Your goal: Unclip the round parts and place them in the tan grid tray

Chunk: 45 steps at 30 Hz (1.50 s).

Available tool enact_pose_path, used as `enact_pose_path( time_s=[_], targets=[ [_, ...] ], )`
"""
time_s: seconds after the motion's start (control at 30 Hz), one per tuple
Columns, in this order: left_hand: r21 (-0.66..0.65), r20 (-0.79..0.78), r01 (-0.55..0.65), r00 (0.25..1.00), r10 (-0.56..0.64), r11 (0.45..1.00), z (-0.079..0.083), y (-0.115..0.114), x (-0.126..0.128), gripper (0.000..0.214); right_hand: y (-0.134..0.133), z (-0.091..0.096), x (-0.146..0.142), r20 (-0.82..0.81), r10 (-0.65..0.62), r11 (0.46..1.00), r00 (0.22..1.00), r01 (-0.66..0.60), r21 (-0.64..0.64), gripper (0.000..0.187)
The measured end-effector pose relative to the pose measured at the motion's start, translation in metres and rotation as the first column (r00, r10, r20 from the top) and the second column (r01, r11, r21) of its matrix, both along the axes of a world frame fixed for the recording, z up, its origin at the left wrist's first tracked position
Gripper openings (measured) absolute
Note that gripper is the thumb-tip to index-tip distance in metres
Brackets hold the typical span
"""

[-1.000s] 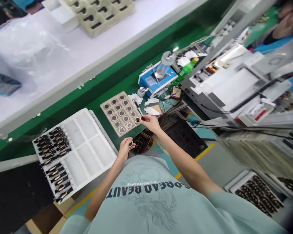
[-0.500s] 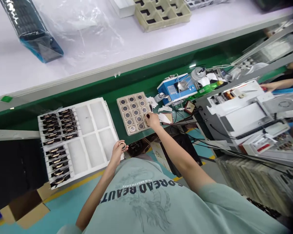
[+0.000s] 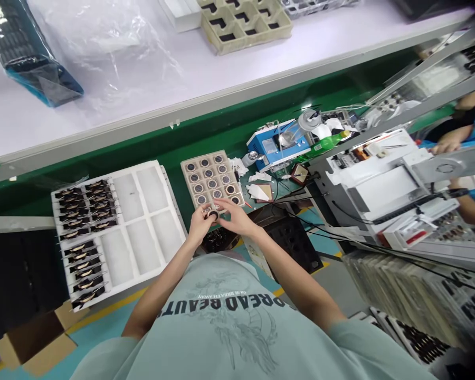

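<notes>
My left hand (image 3: 200,224) and my right hand (image 3: 234,215) meet just in front of a tan tray (image 3: 212,179) of small round dark parts. Between their fingertips sits a small ring-shaped part (image 3: 212,214). The left fingers pinch it from the left. The right fingers close in on it from the right, touching it. A white foam tray (image 3: 142,224) with rows of black and gold parts on its left side lies to the left of my hands.
A blue device (image 3: 269,142) with a clear jar and a green bottle (image 3: 322,143) stands behind the tan tray. A white machine (image 3: 383,179) with cables is on the right. Another person's arms (image 3: 455,140) reach in at far right. Cardboard (image 3: 35,338) lies on the floor.
My right hand has drawn back from the tan tray toward me. My left hand has risen to meet it, and both now close on the small ring part.
</notes>
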<state>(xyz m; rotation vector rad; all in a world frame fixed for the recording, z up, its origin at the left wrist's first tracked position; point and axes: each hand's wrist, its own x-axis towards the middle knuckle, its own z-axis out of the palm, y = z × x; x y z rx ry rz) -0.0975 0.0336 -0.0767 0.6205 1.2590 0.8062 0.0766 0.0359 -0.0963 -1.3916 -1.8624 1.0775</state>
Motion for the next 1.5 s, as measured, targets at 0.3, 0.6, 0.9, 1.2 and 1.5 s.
enact_pose_path(
  time_s=[0.3,0.6,0.9,1.2,1.5],
  targets=[
    [-0.081,-0.019,0.013,1.000,-0.015,0.997,-0.005,-0.015,0.006,0.031,0.083,-0.048,0.016,0.635,-0.319,0.894,0.704,0.446,-0.045,0.026],
    [0.028,-0.185,0.082,0.980,-0.076,0.996,-0.030,0.011,0.018,0.025,0.072,-0.045,0.022,0.712,-0.241,0.952,0.659,0.303,0.042,0.028],
    [0.050,-0.191,0.152,0.971,-0.140,0.987,-0.076,0.072,0.081,0.043,0.071,-0.042,0.050,0.671,-0.185,0.979,0.718,0.193,0.063,0.028],
    [-0.170,0.104,0.068,0.993,-0.051,0.983,-0.074,0.075,0.090,0.013,0.090,-0.043,0.044,0.762,-0.008,0.975,0.648,0.173,-0.137,0.027],
    [-0.407,0.385,0.047,0.914,0.125,0.912,-0.067,0.086,0.085,0.031,0.123,-0.037,0.033,0.783,0.093,0.892,0.615,0.298,-0.340,0.027]
  ],
)
